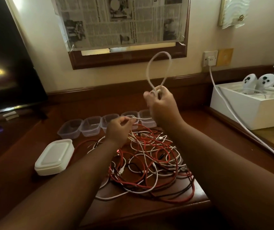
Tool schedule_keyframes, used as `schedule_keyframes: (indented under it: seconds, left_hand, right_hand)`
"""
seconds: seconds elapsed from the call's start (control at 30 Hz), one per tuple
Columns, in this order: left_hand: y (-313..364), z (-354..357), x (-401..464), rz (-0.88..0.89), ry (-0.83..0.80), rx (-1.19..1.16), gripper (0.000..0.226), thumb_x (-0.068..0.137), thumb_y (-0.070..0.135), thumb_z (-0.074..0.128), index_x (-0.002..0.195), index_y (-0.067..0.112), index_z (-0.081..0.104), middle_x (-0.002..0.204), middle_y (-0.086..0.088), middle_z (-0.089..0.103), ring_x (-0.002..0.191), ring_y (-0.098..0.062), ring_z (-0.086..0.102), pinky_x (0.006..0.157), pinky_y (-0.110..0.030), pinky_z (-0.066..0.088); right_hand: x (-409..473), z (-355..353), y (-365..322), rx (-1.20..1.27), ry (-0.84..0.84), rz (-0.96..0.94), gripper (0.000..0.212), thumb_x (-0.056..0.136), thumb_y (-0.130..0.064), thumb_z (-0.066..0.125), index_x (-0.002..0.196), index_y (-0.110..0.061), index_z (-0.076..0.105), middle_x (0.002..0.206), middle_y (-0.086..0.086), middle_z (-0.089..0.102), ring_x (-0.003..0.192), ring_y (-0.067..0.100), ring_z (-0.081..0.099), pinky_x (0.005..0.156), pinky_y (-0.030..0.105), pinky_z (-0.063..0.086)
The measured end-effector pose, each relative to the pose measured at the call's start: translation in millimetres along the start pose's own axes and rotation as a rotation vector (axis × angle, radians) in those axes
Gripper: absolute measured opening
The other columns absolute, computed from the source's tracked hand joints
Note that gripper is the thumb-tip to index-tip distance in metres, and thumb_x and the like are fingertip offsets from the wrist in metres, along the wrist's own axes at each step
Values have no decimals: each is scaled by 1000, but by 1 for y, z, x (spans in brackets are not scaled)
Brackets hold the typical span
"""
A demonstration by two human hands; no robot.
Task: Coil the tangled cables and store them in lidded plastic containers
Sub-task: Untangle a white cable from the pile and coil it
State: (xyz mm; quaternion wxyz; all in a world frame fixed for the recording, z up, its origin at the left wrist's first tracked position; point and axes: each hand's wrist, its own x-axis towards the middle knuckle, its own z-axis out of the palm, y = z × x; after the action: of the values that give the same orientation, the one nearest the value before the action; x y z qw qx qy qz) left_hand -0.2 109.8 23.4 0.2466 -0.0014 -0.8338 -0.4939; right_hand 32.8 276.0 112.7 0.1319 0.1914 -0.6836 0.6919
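White cable [160, 67] being coiled above the desk [197, 195]: first loop standing up from the right hand [162, 103], fingers pressed together around its crossing. Left hand [118, 128] pinching the trailing run between thumb and fingertips, feeding it over from the tangle [149, 163] of red, white and black leads. Coiling step only starting (five open containers [69, 130] waiting behind, lids [54, 157] stacked beside). Probably next: drawing more slack, laying another loop into the right hand.

Wooden desk [174, 211] bears tangled cables [149, 163], clear containers [89, 127], stacked lids [54, 157].
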Motion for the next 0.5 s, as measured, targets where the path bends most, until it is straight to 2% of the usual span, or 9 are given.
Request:
schedule_keyframes:
  seconds: [0.03, 0.1, 0.17, 0.23, 0.33, 0.4, 0.5]
  left_hand:
    - [4, -4, 5, 8, 21, -43, 17, 89, 37, 72, 84, 21, 69, 77, -1, 69, 70, -19, 67, 65, -39, 55]
    - [11, -11, 14, 78, 45, -51, 21, 80, 40, 77, 77, 23, 66, 74, 0, 67, 66, -15, 64, 61, -35, 52]
    - [14, -16, 22, 183, 23, 22, 20, 74, 40, 77, 76, 24, 65, 75, 1, 67, 69, -17, 65, 62, -35, 54]
    - [13, -19, 26, 257, 8, 85, 17, 75, 35, 78, 79, 24, 65, 77, 3, 66, 70, -15, 64, 62, -36, 55]
    - [7, -22, 25, 226, -11, 107, 20, 81, 43, 72, 82, 23, 71, 76, 5, 68, 70, -9, 64, 62, -31, 51]
    - [6, -24, 20, 123, -40, 33, 15, 89, 31, 70, 81, 19, 72, 74, 5, 69, 66, -2, 63, 63, -28, 50]
    - [11, -33, 12, -67, -58, -199, 20, 95, 23, 64, 79, 15, 71, 70, -3, 64, 60, -8, 58, 60, -27, 46]
  right_hand:
    - [2, 0, 4, -239, -19, -45, 10, 98, -20, 57, 93, -21, 48, 79, -4, 54, 65, 6, 54, 57, 16, 43]
    - [5, 1, 10, -586, -161, -35, 19, 96, -25, 61, 105, -22, 44, 86, -8, 54, 74, 3, 58, 57, 15, 44]
    - [7, 4, 15, -768, -329, 33, 29, 94, -34, 64, 113, -22, 47, 91, -8, 56, 81, 7, 61, 64, 21, 51]
    - [9, 6, 16, -883, -356, 39, 26, 93, -38, 64, 110, -22, 53, 91, -7, 57, 81, 8, 59, 64, 24, 50]
    - [10, 6, 17, -751, -225, -13, 13, 95, -35, 62, 97, -24, 55, 84, -10, 58, 77, 3, 56, 58, 20, 40]
    - [9, 4, 17, -612, -151, -20, 10, 95, -31, 63, 94, -22, 58, 82, -9, 60, 75, 3, 57, 57, 18, 39]
    - [3, 1, 15, -600, -195, 37, 10, 94, -30, 64, 96, -20, 63, 82, -8, 62, 74, 2, 57, 56, 16, 37]
